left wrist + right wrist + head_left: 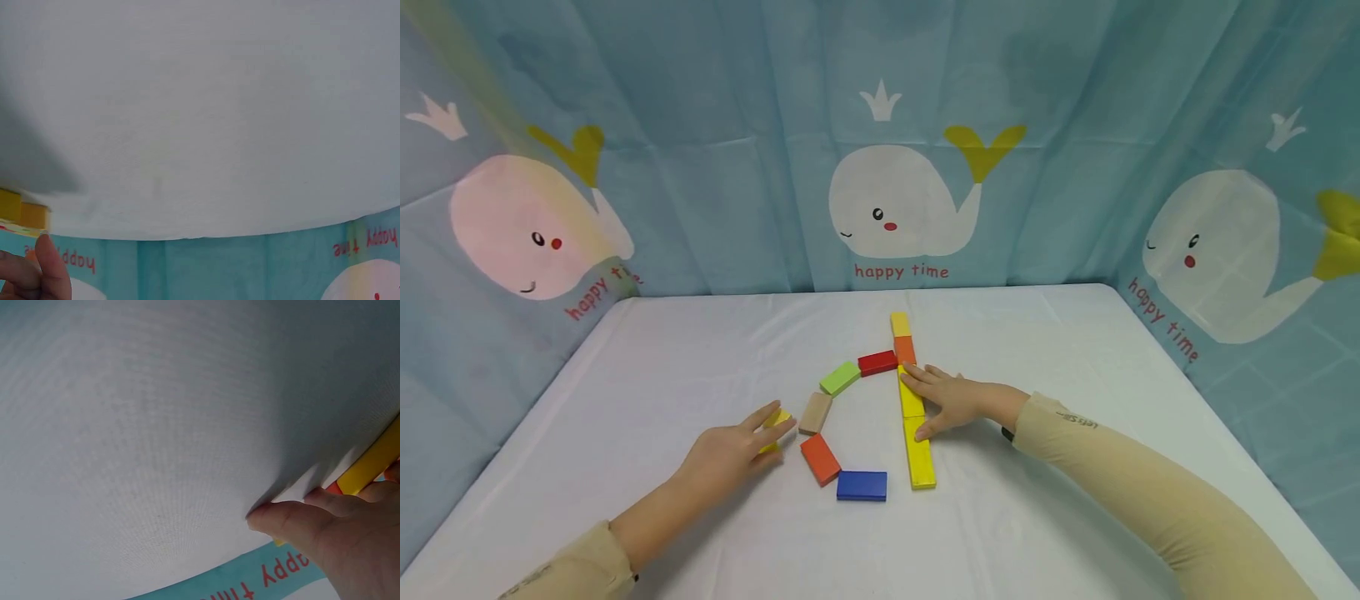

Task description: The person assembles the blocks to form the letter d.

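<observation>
My left hand [730, 454] reaches in from the left with its fingers fairly straight and spread over yellow wooden blocks [781, 416], which it partly hides. In the left wrist view, a fingertip sits close below yellow blocks [34, 215] at the left edge. My right hand [955, 398] rests with spread fingers across two long yellow blocks [921, 467] standing end to end in a row. Its fingertips lie on the upper one and its thumb on the lower one. Beyond the fingertips, the row carries on with an orange block [906, 352] and a short yellow block [900, 324].
Left of the row, blocks curve in an arc: dark red [877, 363], green [840, 378], plain wood [816, 413], orange-red [821, 459] and blue [862, 486]. A white cloth covers the table [700, 350]. A blue whale-print curtain [722, 208] surrounds its back and sides.
</observation>
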Action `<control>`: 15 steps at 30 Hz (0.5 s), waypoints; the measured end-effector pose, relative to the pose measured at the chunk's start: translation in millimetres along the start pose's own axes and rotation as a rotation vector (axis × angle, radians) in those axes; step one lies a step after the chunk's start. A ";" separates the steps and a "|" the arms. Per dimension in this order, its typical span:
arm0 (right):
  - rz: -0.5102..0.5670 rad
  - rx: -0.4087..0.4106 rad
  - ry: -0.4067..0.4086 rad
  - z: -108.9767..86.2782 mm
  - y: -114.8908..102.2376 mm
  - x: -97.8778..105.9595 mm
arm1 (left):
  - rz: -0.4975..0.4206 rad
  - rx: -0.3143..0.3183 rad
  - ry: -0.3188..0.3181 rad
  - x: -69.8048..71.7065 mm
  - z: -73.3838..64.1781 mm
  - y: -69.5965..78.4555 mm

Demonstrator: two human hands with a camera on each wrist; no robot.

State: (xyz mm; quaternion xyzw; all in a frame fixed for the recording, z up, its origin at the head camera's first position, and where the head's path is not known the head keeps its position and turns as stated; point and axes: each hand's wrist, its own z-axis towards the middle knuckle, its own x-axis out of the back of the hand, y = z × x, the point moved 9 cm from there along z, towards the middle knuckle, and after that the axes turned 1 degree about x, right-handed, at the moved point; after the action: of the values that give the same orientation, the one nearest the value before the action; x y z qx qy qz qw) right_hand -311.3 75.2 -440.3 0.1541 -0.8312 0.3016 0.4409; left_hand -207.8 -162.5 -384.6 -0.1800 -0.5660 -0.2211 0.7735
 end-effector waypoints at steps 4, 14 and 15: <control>0.005 0.009 -0.002 0.8 -0.3 -1.2 | 0.009 0.032 -0.054 -6.4 -4.9 -9.5; 0.004 0.004 0.005 0.9 0.1 -0.3 | 0.011 0.004 -0.016 -5.5 -17.2 -12.7; 0.004 0.003 0.005 0.8 0.2 -0.1 | 0.008 -0.012 0.009 -3.9 -18.0 -12.0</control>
State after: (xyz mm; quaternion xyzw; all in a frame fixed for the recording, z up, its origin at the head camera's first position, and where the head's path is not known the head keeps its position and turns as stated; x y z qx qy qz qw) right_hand -311.9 74.8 -440.7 0.1523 -0.8300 0.3039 0.4423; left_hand -201.0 -181.5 -393.2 -0.1858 -0.5606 -0.2221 0.7758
